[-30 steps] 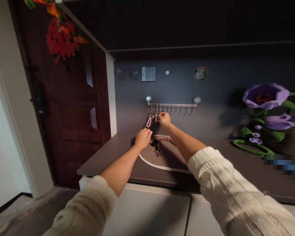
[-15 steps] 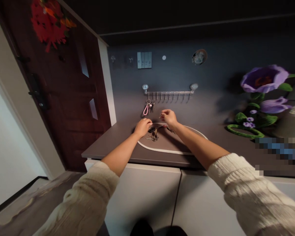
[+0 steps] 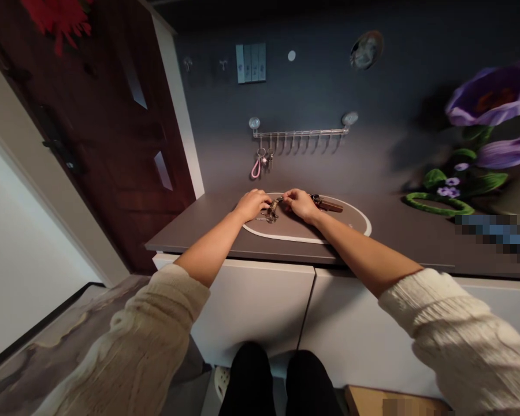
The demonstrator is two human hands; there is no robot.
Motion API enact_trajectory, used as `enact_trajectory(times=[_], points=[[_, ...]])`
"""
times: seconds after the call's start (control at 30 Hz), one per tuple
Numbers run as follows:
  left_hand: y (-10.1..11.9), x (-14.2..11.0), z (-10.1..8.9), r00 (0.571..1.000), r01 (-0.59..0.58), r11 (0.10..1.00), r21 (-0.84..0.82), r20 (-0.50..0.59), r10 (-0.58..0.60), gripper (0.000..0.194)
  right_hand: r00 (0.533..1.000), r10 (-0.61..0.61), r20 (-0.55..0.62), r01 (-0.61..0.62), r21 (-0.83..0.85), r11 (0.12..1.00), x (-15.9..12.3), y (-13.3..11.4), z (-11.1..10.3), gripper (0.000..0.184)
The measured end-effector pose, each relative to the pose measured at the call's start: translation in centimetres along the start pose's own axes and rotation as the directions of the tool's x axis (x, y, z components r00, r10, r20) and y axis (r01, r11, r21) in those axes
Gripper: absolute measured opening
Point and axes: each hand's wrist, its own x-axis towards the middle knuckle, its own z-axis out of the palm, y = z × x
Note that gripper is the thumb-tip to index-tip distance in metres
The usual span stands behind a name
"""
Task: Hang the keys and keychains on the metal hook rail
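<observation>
A bunch of metal keys [image 3: 272,214] lies on an oval brown mat [image 3: 294,238] with a white border. My left hand [image 3: 252,205] is curled at the left side of the bunch, its fingertips closed against the keys and partly hiding them. From the right, my right hand [image 3: 300,205] pinches a small part at the top of the same bunch with thumb and finger. Just beyond my right wrist, a brown strap-like piece [image 3: 330,205] rests on the mat beside more dark metal bits.
On the wall, a hook rail [image 3: 303,134] carries a pink-looped keyring [image 3: 256,167] and small keys at its left end. Purple artificial flowers [image 3: 494,104] stand on the right of the grey counter [image 3: 190,225]. A dark red door [image 3: 125,173] is at left.
The view has tilted down. My right hand has come down from above the mat to the keys. My left hand stays beside them. The brown piece now shows past my right wrist.
</observation>
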Motion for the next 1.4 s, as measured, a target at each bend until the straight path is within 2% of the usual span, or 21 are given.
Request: enact_trajectory(times=[0.2,0.33,0.6,0.77,0.9,1.1,1.23,1.4], points=[[-0.4,0.2,0.0,0.995,-0.087,0.996,0.024,0.049,0.086,0.016,1.0,-0.026,0.011,0.028,-0.141,0.99,0.2,-0.4,0.0,0.006],[-0.1,0.3,-0.2,0.991,-0.109,0.99,0.089,0.086,0.102,0.018,0.999,-0.023,0.037,0.031,-0.239,0.971,0.2,-0.9,-0.1,0.008],[0.7,0.2,-0.6,0.997,-0.071,0.982,0.175,0.036,0.065,0.021,0.991,-0.05,0.125,0.092,-0.359,0.929,0.6,-0.7,-0.3,0.011],[0.9,0.3,-0.7,1.0,0.004,0.984,0.176,-0.024,0.001,0.023,0.981,-0.102,0.165,0.162,-0.404,0.9,0.5,-0.6,-0.3,0.01],[1.0,0.3,-0.5,0.994,0.054,0.992,0.113,-0.099,-0.043,0.023,0.982,-0.099,0.161,0.146,-0.31,0.939,0.8,-0.1,-0.2,0.007],[1.4,0.4,-0.3,0.97,0.129,0.985,-0.113,-0.192,-0.149,0.02,0.98,-0.075,0.182,0.077,-0.003,0.997,0.8,-0.2,0.1,0.009],[1.6,0.6,-0.1,0.945,0.181,0.931,-0.317,-0.207,-0.254,0.017,0.982,-0.055,0.183,0.033,0.121,0.992,0.2,-1.1,0.0,0.01],[1.5,0.8,0.3,0.911,0.243,0.813,-0.529,-0.165,-0.379,0.014,0.978,-0.062,0.2,0.022,0.197,0.98,0.3,-1.0,0.0,0.011]])
